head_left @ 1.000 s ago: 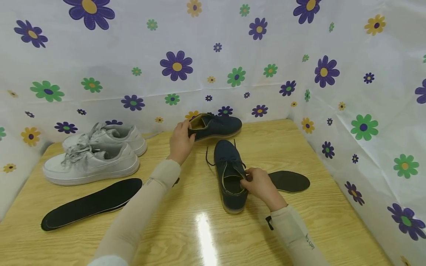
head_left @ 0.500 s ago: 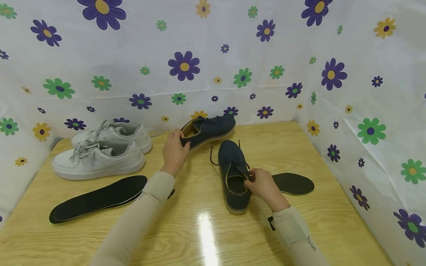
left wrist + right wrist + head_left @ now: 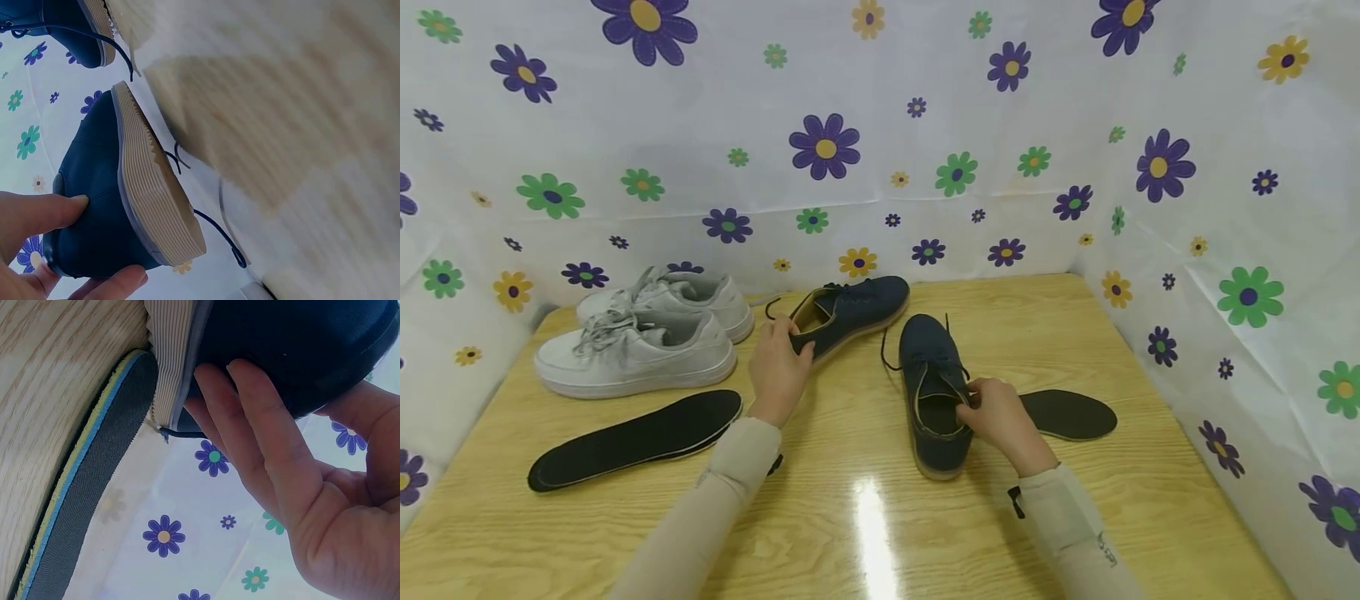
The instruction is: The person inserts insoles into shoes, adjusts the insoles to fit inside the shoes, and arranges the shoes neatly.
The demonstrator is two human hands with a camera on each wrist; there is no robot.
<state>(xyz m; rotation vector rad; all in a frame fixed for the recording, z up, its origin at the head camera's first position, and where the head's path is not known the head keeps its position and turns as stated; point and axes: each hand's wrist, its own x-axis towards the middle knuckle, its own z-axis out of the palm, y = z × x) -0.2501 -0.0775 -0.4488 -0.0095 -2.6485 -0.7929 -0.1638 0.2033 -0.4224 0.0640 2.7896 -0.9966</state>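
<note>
The left hand (image 3: 778, 367) grips the heel end of a navy lace-up shoe (image 3: 868, 304), whose toe points away and to the right. The right hand (image 3: 1003, 417) pinches the right side of the opening of a second navy shoe (image 3: 923, 340), its toe pointing away from the person. Just right of that shoe lies a dark grey insole (image 3: 1071, 414), edged in blue and yellow. To the left, a black insole (image 3: 636, 437) lies in front of two white sneakers (image 3: 640, 367). All are on a wood-grain table (image 3: 805, 508), backed by a white cloth (image 3: 722, 92) printed with flowers.
</note>
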